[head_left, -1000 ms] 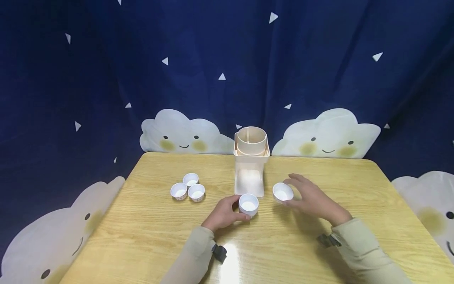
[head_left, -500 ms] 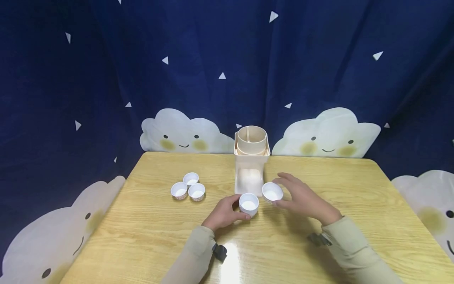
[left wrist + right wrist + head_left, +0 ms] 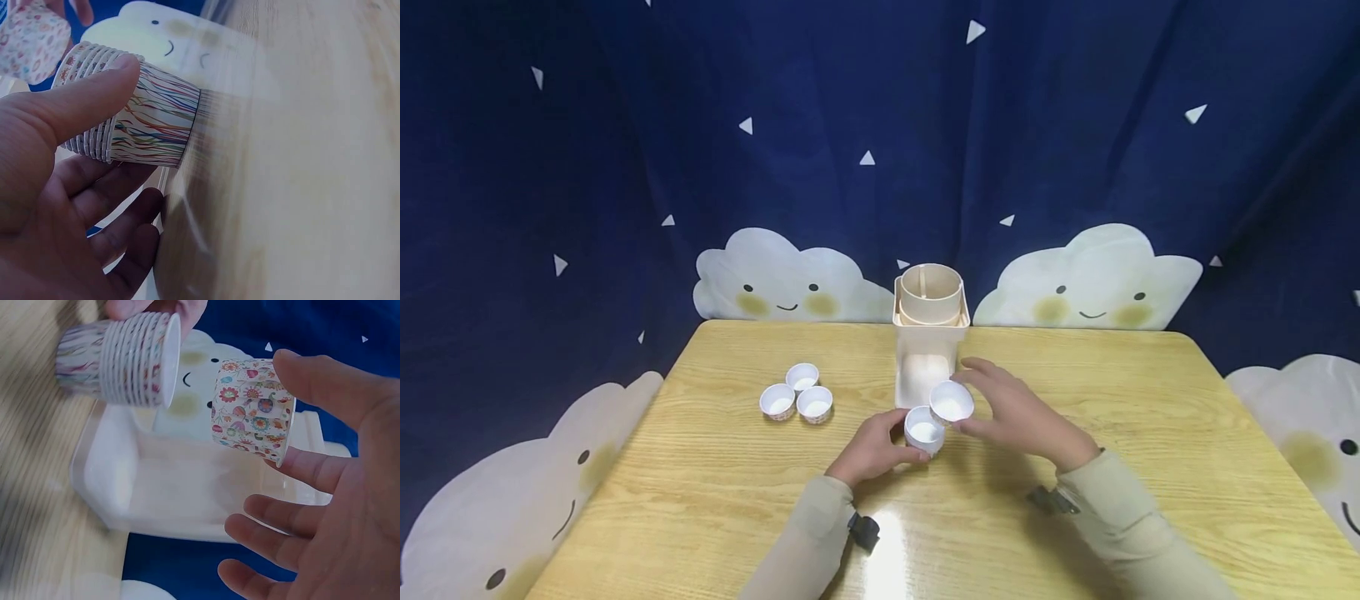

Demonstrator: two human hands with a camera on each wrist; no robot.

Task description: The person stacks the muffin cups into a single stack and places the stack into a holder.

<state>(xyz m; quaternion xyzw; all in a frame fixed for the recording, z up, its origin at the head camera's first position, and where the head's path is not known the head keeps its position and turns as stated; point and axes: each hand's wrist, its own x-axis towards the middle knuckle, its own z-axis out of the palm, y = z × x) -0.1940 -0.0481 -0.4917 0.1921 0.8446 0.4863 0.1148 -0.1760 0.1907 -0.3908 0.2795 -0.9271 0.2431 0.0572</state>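
Observation:
A stack of nested paper baking cups (image 3: 156, 115) stands on the table; the outermost has coloured wavy stripes. My left hand (image 3: 876, 450) holds it, thumb near the rims and fingers round the far side. My right hand (image 3: 1022, 417) pinches a floral paper baking cup (image 3: 250, 412) by its rim between thumb and forefinger, the other fingers spread. In the head view this floral cup (image 3: 951, 402) is just right of and behind the stack, overlapping its rim. The right wrist view shows it mouth-up, higher than the stack (image 3: 81, 359).
Behind the hands stands a cream plastic holder (image 3: 931, 335) with a round cylinder (image 3: 932, 296) in its top. Three white-lined paper cups (image 3: 815, 405) sit close together on the wooden table (image 3: 700, 500) to the left. A blue curtain (image 3: 820, 183) hangs behind.
My right hand has moved left with the floral baking cup, from well right of the stack to right over its edge. My left hand and the stack have stayed put.

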